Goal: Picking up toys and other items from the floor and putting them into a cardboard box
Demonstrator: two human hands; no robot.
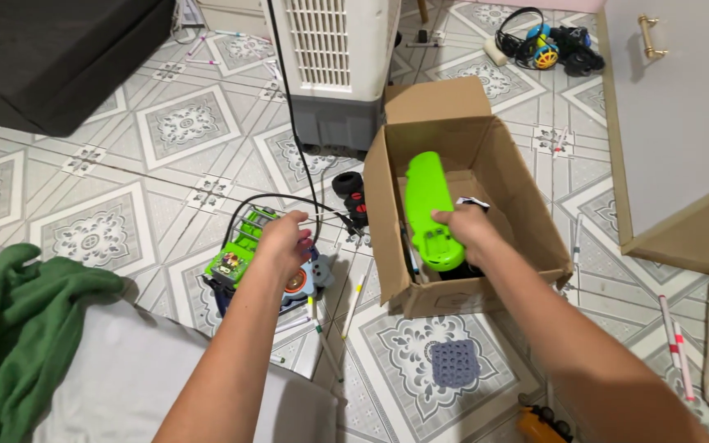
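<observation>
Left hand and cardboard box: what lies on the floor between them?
In the head view, between the left hand and the cardboard box lie black toy wheels, a black cable and marker pens.

A box (pixel 486 271) is set on the floor (pixel 125 172), toys (pixel 244 250) piled left of it, a fan unit (pixel 334 66) behind.

Your right hand (pixel 463 226) grips a glossy, smooth green plastic toy (pixel 428 205) over a matt brown cardboard box (pixel 535 205). Your left hand (pixel 282 244) is on shiny plastic toys (pixel 235 254). Floor (pixel 125 189) is glazed patterned tile. Green cloth (pixel 10 328) looks soft, matt. Cabinet handle (pixel 651 37) is brassy metal.
</observation>
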